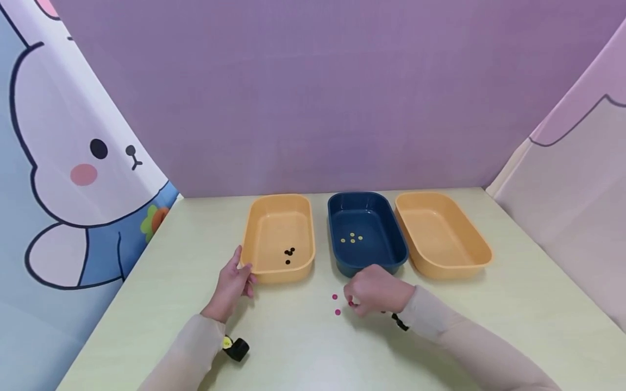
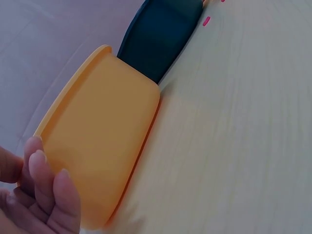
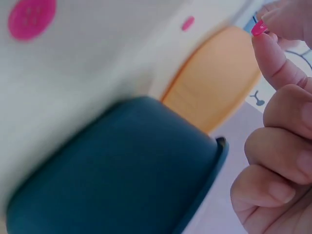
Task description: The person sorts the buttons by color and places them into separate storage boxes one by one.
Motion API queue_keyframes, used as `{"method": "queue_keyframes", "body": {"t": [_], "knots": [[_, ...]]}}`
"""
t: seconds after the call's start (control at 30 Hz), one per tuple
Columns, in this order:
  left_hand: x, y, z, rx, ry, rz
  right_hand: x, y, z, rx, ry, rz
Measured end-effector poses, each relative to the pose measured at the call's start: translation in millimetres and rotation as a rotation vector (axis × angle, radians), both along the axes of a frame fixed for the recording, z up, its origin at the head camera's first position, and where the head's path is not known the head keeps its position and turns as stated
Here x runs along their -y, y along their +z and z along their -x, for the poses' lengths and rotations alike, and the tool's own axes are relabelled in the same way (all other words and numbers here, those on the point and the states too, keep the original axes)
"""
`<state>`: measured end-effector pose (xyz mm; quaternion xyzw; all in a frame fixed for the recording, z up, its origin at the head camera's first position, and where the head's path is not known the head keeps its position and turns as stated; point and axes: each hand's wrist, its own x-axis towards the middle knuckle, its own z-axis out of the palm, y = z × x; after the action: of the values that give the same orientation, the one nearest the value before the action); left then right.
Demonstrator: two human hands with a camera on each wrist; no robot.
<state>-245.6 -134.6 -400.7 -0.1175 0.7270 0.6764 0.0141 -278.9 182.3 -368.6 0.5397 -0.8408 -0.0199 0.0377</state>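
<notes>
My left hand holds the near left corner of the left yellow-orange tray, its fingers against the outer wall. Several black buttons lie in that tray. My right hand pinches a pink button between thumb and index finger, just in front of the dark blue tray. Several pale yellow buttons lie inside the blue tray. On the table, left of the right hand, are two loose pink buttons; a small one shows partly under the right wrist.
A second yellow-orange tray stands right of the blue one, close against it. A purple backdrop rises behind the table, with a printed cartoon curtain on the left. Black wrist-camera gear hangs at my left sleeve.
</notes>
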Motion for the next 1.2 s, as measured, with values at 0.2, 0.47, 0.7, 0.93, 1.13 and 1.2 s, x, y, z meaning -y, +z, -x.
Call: {"method": "queue_keyframes", "body": {"t": [0.2,0.47,0.7,0.93,1.13,1.2], "knots": [[-0.4,0.3,0.7,-0.006,0.001,-0.007,-6.9,6.4,2.8,0.022,-0.033,0.041],[-1.7,2.4,0.0,-0.002,-0.008,0.005,-24.8,9.3,6.3,0.044,-0.104,0.049],[-1.5,2.0,-0.3,-0.007,-0.003,-0.001,-47.3,12.6,9.1,0.032,-0.173,0.082],[-1.0,-0.5,0.5,0.002,-0.001,-0.003,-68.2,17.0,7.7,0.019,-0.255,0.062],[-0.4,1.5,-1.0,0.020,0.000,0.002,-84.1,23.7,8.1,-0.047,-0.287,0.079],[-0.5,2.6,-1.2,0.020,0.000,0.003,-88.5,26.9,8.7,-0.076,-0.291,0.092]]}}
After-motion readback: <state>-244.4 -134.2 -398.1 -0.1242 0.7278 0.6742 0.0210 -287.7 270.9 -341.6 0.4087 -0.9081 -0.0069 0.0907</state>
